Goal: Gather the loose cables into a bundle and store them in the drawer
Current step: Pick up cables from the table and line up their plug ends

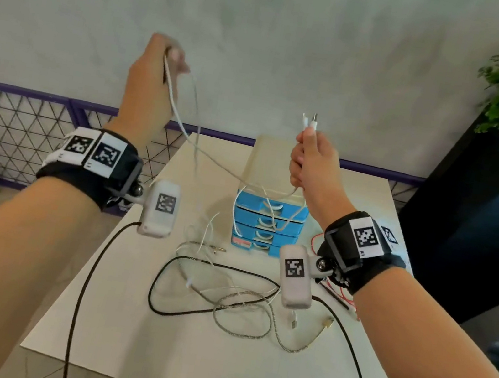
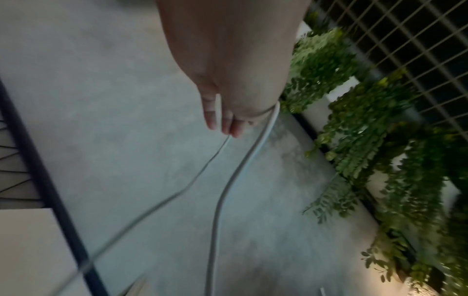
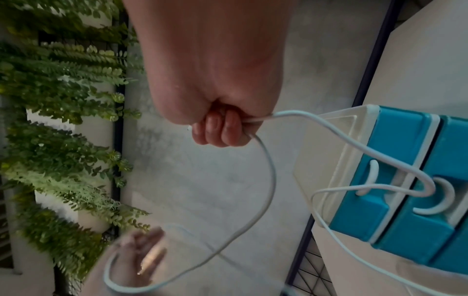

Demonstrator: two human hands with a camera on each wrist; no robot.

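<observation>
Your right hand point(image 1: 310, 162) grips both plug ends of the white cable point(image 1: 213, 158) upright while your left hand point(image 1: 158, 74), raised higher, pinches its far loop, the cable sagging between them above the table point(image 1: 126, 326).

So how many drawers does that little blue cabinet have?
4 blue drawers in the cabinet on the table, stacked: top, second, third, bottom. All are closed, and white cable hangs across their fronts.
</observation>
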